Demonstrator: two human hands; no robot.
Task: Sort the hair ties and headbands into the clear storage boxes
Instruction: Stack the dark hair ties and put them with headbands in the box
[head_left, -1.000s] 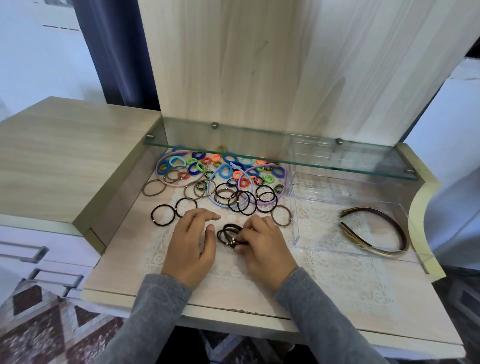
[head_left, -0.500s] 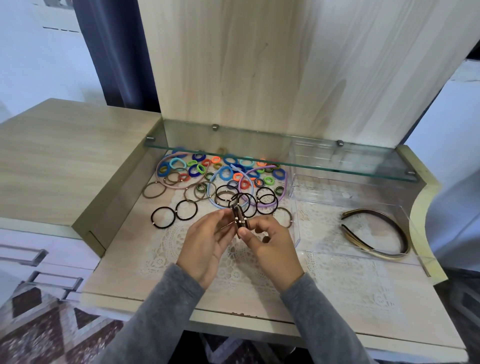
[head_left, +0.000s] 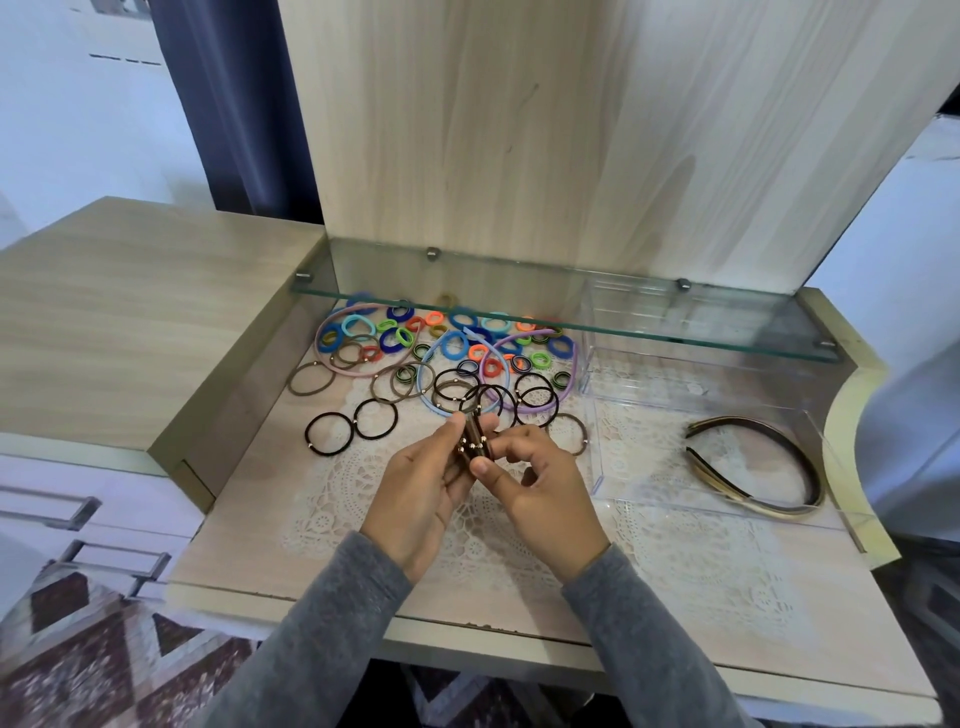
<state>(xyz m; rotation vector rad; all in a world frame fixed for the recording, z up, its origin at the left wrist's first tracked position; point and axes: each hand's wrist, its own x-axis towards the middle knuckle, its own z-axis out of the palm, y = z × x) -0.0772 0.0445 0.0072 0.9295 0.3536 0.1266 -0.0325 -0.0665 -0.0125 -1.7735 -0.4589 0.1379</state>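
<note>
A bunch of dark hair ties (head_left: 474, 441) with small metal beads is held upright above the table between my left hand (head_left: 423, 488) and my right hand (head_left: 540, 486); both pinch it. Behind them lies a spread of loose hair ties: black and brown ones (head_left: 329, 434) in front, small coloured ones (head_left: 457, 345) at the back, with pink (head_left: 323, 332), blue and purple (head_left: 563, 387) headbands among them. A clear storage box (head_left: 595, 467) at the right holds dark and gold headbands (head_left: 758, 467). A second clear box (head_left: 589, 332) stands behind it.
A glass shelf (head_left: 649, 330) hangs low over the back of the table (head_left: 249, 540). A wooden panel rises behind it. A raised wooden counter (head_left: 130, 312) borders the left side, with drawers below. A lace mat (head_left: 701, 551) covers the table's middle.
Both hands gathered the dark hair ties off the table and lifted them; the bunch is now held upright between the fingers. The hands have barely moved in the last half second.
</note>
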